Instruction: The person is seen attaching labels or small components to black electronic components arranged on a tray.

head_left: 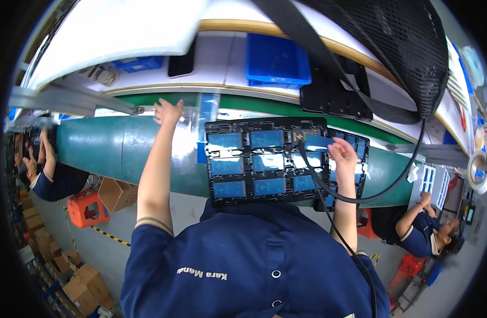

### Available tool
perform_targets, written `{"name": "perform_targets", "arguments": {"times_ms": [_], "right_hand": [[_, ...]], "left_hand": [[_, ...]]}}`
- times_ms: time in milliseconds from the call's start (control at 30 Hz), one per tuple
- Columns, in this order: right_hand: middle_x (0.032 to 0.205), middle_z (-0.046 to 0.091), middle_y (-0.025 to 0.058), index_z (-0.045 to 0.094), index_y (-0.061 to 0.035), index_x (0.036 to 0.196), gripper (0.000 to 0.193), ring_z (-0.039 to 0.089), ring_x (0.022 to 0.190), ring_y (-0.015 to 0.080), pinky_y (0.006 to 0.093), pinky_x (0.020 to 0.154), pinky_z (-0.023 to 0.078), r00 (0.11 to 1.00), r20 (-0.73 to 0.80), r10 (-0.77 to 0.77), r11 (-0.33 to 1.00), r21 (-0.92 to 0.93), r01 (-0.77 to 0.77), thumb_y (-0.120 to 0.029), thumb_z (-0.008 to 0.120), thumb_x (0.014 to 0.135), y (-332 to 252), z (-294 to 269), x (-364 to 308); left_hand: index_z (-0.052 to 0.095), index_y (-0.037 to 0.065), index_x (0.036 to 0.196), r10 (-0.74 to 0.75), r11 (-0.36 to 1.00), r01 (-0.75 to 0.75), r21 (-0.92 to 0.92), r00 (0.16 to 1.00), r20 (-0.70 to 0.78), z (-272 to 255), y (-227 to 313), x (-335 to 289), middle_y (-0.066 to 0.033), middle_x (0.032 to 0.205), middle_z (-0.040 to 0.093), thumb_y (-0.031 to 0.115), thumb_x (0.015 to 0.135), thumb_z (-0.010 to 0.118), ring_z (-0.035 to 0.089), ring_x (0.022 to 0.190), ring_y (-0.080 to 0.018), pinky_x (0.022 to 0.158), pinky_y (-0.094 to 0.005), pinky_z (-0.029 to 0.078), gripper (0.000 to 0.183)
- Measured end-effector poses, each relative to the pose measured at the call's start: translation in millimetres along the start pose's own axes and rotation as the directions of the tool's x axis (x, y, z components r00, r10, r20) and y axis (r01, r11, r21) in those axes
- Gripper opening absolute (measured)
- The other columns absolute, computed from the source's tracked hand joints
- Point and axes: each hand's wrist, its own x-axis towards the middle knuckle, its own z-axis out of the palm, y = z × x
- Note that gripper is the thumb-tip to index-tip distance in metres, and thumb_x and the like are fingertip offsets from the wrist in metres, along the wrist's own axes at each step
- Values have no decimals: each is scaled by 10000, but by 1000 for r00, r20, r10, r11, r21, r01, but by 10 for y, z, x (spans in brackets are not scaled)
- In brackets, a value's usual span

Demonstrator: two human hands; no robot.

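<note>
My left hand (168,112) reaches to the far side of the green work surface, fingers spread and holding nothing I can see. Beside it lie clear plastic sheets or bags (186,127) that catch the light. In front of me sits a black tray (247,183) with rows of flat panels under blue film, such as the panel (267,139) in the far row. At the tray's far right, my right hand (343,153) pinches the edge of a blue-filmed panel (318,142) over its slot. A second black tray (364,153) with similar panels lies partly under my right forearm.
A blue bin (278,61), a dark phone-like slab (181,63) and a black plate (336,95) rest on the shelf beyond. A black cable (371,200) loops across my right side. Co-workers sit at both ends; a red stool (87,208) stands at left.
</note>
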Motion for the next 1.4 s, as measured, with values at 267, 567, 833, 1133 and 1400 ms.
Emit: {"name": "perform_targets", "arguments": {"times_ms": [267,567,833,1133,1400], "right_hand": [[849,648,21,631,24,1046,248,609,728,59,187,641,507,998,31,-56,996,-64,58,25,703,808,-64,318,110],[804,675,37,656,29,1000,230,620,695,67,189,628,505,998,62,-17,988,-153,26,2,731,784,-122,332,250],[807,678,43,661,24,1000,245,623,688,74,192,622,505,998,48,41,983,-179,-31,6,740,769,-103,350,258],[801,685,43,677,11,970,214,622,700,70,191,655,492,997,66,35,996,-79,-29,-1,741,767,-159,392,225],[788,687,56,683,11,962,221,621,675,79,208,642,507,998,45,39,982,-187,-30,-5,749,752,-140,360,247]], "left_hand": [[525,23,1280,896,425,-874,-234,442,-26,-515,772,-2474,-218,1379,433,367,860,616,359,1305,-413,1079,-574,220,550],[500,155,1365,928,365,-927,-84,356,107,-362,1086,-2819,-159,1516,281,588,771,619,170,1388,-473,1036,-719,87,744],[534,110,1323,931,363,-924,-125,354,89,-336,1078,-2804,-163,1506,304,558,743,658,190,1379,-480,1046,-699,61,743],[561,99,1266,920,379,-921,-87,365,142,-372,1107,-2808,-170,1479,345,564,705,684,202,1385,-439,1068,-667,60,739],[591,102,1225,926,349,-937,-33,339,163,-366,1117,-2811,-207,1467,345,591,712,658,228,1379,-433,1073,-662,41,712]]}}
